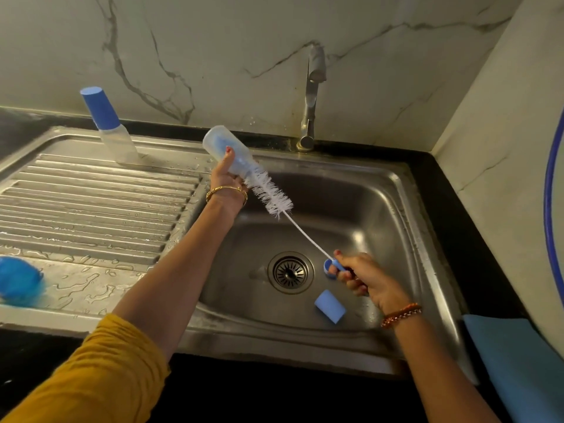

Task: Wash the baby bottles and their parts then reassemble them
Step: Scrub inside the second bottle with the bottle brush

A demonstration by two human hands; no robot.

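My left hand [225, 175] grips a clear baby bottle [224, 151], tilted over the back left of the steel sink [393, 190] with its mouth pointing down to the right. A white bottle brush [270, 195] sticks partly out of the bottle's mouth; its blue tip shows inside. My right hand [363, 277] holds the brush's blue handle low over the basin. A blue ring [328, 268] sits just beside that hand, and a blue cap [329, 306] lies on the sink floor. A second bottle with a blue cap [108, 126] stands on the drainboard at the back.
The tap [312, 96] rises behind the sink; no water runs. The drain [290, 272] is at the basin's middle. A blue scrubber [18, 282] lies on the wet ribbed drainboard [91, 203] at far left. A blue cloth [515, 355] lies on the dark counter at right.
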